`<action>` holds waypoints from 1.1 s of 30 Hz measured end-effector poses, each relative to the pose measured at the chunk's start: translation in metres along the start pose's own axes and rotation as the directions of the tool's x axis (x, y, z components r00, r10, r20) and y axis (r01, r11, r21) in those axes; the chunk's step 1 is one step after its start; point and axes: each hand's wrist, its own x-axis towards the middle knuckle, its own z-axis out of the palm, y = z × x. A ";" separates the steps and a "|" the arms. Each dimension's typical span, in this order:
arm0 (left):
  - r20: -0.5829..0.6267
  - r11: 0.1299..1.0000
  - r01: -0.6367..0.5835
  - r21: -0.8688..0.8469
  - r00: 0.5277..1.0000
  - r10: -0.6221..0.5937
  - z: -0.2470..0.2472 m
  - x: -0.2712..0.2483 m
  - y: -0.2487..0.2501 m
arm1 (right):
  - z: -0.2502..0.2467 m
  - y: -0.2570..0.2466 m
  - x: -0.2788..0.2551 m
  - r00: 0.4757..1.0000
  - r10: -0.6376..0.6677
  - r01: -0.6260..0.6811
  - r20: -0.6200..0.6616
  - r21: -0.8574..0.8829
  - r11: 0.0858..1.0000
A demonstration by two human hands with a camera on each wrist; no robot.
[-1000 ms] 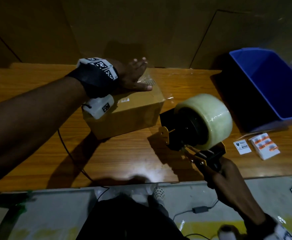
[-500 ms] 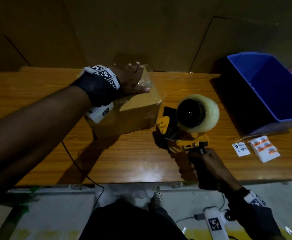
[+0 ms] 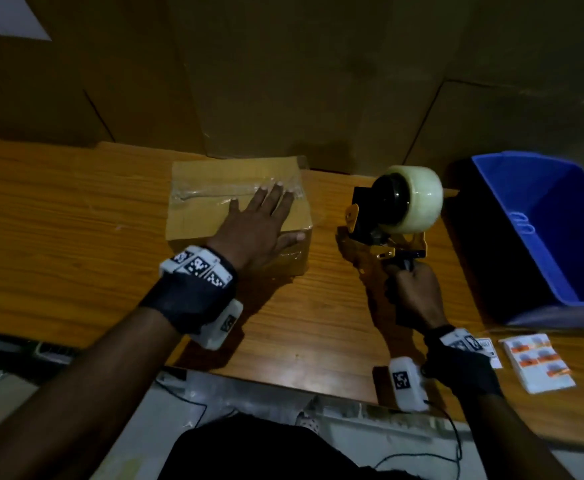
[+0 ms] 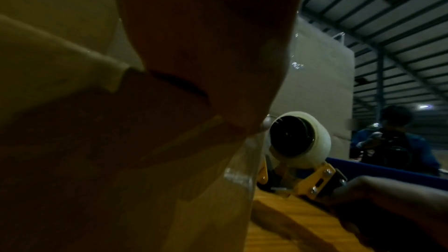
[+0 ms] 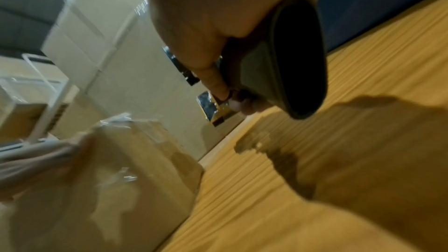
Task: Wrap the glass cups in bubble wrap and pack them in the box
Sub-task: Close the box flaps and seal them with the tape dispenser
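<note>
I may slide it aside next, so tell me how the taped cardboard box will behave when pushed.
The cardboard box sits flat and squat on the wooden table, so it should slide, not tip. Closed flaps under the flat left hand look stiff. Clear tape seals the top seam; contents, probably fragile, are hidden.

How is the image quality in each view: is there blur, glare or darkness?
Head view: dim, with glare on the table and shiny tape on the box. Left wrist view: the left hand is a dark, soft mass; the tape dispenser is sharper. Right wrist view: motion-blurred around the right hand.
</note>
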 end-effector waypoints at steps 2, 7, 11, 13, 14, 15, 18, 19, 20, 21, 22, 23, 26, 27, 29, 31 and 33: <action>-0.121 1.000 0.023 -0.009 0.992 -0.024 0.012 -0.004 0.003 | 0.003 0.002 0.018 0.999 -0.022 0.020 -0.026 -0.075 0.997; -0.253 0.999 0.022 0.046 0.967 -0.009 0.026 -0.006 -0.001 | 0.008 0.003 0.049 0.996 -0.062 0.049 -0.058 -0.195 0.980; -0.275 0.994 0.004 0.112 0.961 0.027 0.025 -0.011 -0.015 | 0.015 0.010 0.061 0.998 -0.054 0.045 -0.033 -0.234 0.971; -0.270 0.993 -0.011 0.116 0.962 0.042 0.026 -0.016 -0.029 | 0.017 0.013 0.065 0.998 -0.053 0.046 -0.025 -0.245 0.968; -0.271 0.992 -0.028 0.124 0.961 0.061 0.028 -0.020 -0.037 | 0.017 0.013 0.067 0.998 -0.054 0.048 -0.020 -0.251 0.967; -0.274 0.989 -0.051 0.135 0.958 0.087 0.030 -0.023 -0.046 | 0.017 0.015 0.070 0.999 -0.053 0.048 -0.012 -0.257 0.965; -0.312 0.985 -0.095 0.142 0.940 0.136 0.036 -0.031 -0.065 | 0.016 0.020 0.076 0.998 -0.055 0.058 0.018 -0.290 0.955; -0.332 0.986 -0.094 0.134 0.934 0.134 0.038 -0.033 -0.066 | 0.015 0.020 0.077 0.998 -0.063 0.068 0.025 -0.316 0.946; -0.357 0.989 -0.088 0.119 0.926 0.125 0.040 -0.033 -0.066 | 0.014 0.020 0.078 0.997 -0.074 0.079 0.028 -0.358 0.930; -0.390 0.993 -0.077 0.092 0.914 0.107 0.043 -0.034 -0.064 | 0.012 0.019 0.077 0.995 -0.092 0.094 0.026 -0.424 0.901; -0.432 0.997 -0.066 0.050 0.898 0.082 0.046 -0.035 -0.060 | 0.008 0.015 0.075 0.993 -0.119 0.112 0.018 -0.502 0.858; -0.475 0.998 -0.056 -0.002 0.879 0.048 0.050 -0.036 -0.056 | 0.004 0.011 0.072 0.987 -0.164 0.135 0.002 -0.578 0.805; -0.565 0.993 -0.028 -0.111 0.824 -0.040 0.059 -0.035 -0.046 | -0.009 -0.013 0.057 0.936 -0.351 0.219 -0.036 -0.720 0.658; -0.590 0.992 -0.020 -0.126 0.805 -0.059 0.061 -0.034 -0.044 | -0.010 -0.024 0.054 0.917 -0.398 0.248 -0.033 -0.734 0.632; -0.647 0.987 -0.022 -0.160 0.757 -0.088 0.066 -0.029 -0.042 | -0.007 -0.050 0.046 0.878 -0.479 0.341 0.010 -0.715 0.610; -0.709 0.981 -0.053 -0.185 0.699 -0.096 0.071 -0.024 -0.043 | 0.006 -0.078 0.037 0.809 -0.584 0.490 0.064 -0.621 0.612; -0.756 0.973 -0.105 -0.205 0.648 -0.090 0.074 -0.022 -0.048 | 0.028 -0.103 0.030 0.709 -0.698 0.656 0.094 -0.451 0.605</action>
